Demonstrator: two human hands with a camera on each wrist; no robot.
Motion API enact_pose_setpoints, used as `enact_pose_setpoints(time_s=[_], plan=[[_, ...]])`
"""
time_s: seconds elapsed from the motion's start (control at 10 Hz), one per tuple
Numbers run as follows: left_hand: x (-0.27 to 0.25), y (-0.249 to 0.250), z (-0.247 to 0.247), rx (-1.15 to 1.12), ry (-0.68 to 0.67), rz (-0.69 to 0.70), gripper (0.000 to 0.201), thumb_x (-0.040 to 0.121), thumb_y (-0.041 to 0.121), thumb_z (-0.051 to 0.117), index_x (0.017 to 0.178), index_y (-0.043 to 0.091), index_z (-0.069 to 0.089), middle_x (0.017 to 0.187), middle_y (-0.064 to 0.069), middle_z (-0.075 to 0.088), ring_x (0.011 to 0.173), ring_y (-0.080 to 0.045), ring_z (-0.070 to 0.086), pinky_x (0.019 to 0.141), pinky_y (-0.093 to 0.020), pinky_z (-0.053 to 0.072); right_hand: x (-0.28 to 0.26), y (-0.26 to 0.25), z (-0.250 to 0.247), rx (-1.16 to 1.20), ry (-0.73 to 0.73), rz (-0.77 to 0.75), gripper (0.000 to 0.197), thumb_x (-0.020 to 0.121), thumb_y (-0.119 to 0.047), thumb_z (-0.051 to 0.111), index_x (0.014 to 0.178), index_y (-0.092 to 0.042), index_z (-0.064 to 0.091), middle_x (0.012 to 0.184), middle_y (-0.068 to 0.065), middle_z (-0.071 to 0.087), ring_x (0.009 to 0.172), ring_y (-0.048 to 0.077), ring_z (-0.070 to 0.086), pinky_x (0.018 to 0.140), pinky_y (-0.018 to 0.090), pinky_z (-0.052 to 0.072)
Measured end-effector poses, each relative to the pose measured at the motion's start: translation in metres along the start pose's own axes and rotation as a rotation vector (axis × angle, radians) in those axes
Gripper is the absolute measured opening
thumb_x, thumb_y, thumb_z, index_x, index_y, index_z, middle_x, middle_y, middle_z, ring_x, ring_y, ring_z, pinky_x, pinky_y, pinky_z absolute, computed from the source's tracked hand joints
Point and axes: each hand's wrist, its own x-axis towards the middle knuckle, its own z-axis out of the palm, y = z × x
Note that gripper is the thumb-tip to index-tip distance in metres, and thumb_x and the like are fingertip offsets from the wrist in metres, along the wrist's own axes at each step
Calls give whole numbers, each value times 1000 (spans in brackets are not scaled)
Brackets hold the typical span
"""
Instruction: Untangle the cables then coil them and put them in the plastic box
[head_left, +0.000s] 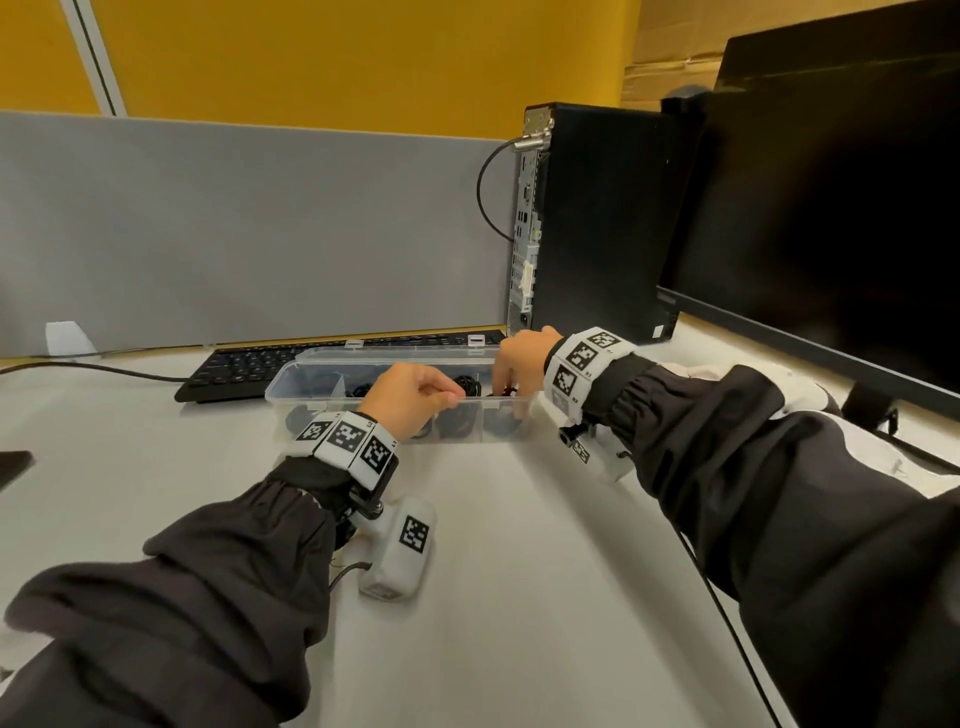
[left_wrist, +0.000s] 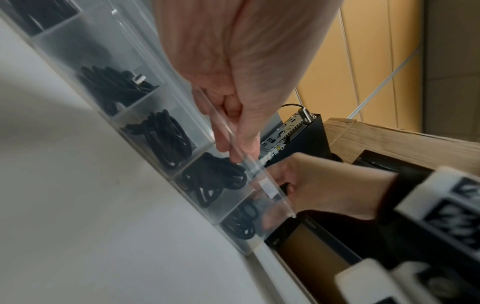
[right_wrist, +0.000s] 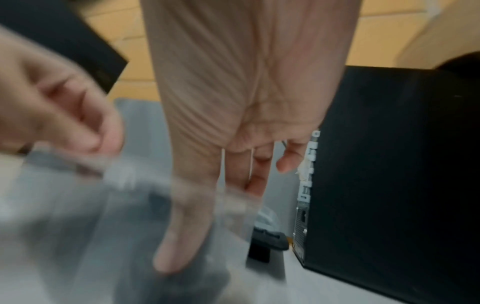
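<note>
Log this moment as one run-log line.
left hand: grips plastic box front rim | right hand: fingers inside end compartment | coiled cables: in compartments

Both arms reach forward in dark sleeves, each wrist wrapped in a white band of black-and-white markers. The left hand (head_left: 410, 396) sits lower and nearer, knuckles up, fingers (left_wrist: 233, 148) curled and pinching a clear rim against the thumb. The right hand (head_left: 519, 364) is out ahead and to the right, palm turned down, fingers (right_wrist: 182, 236) pointing straight downward, close together and reaching down below that rim. The two hands are near each other, not touching.
</note>
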Motion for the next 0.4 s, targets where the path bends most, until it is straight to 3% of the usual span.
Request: enact_pose_setpoints(time_s=[0.1, 0.2, 0.4], plan=[[-3, 0, -3, -6, 11, 31, 10, 90, 17, 59, 93, 22, 67, 91, 3, 66, 81, -8, 58, 78, -23, 48, -19, 3, -4, 128, 122, -19, 38, 86, -30, 65, 124, -23, 59, 124, -2, 58, 118, 23, 50, 102, 44, 36], [-10, 3, -6, 12, 46, 37, 12, 91, 14, 57, 95, 20, 67, 90, 6, 64, 82, -5, 56, 85, -25, 46, -44, -1, 2, 208, 169, -10, 34, 92, -31, 56, 124, -22, 58, 126, -3, 58, 119, 21, 51, 103, 46, 39], [-32, 16, -6, 139, 79, 50, 19, 94, 16, 51, 106, 16, 66, 109, -2, 66, 96, -12, 57, 79, -22, 40, -85, 5, 21, 331, 246, 53, 36, 93, -38, 52, 125, -22, 56, 124, 0, 58, 113, 21, 54, 98, 40, 42]])
